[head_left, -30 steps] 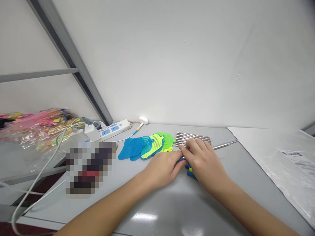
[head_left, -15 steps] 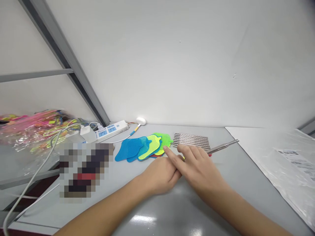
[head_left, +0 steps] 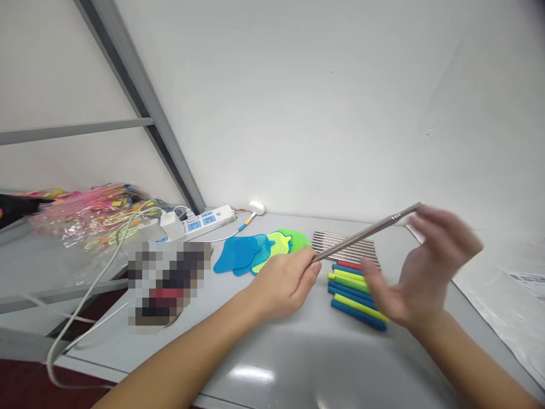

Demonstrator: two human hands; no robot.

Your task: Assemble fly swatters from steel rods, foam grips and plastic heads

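On the grey desk [head_left: 293, 363], a white power strip [head_left: 204, 223] lies by the wall, behind blue and green mesh plastic swatter heads [head_left: 259, 254]. The left hand [head_left: 279, 284] grips one end of a thin steel rod [head_left: 366, 233], which tilts up over a row of steel bars [head_left: 344, 246]. The right hand [head_left: 421, 267] is open and blurred near the rod's far end; whether they touch is hard to tell. Colored foam sticks [head_left: 351, 295] lie on the desk just below that hand.
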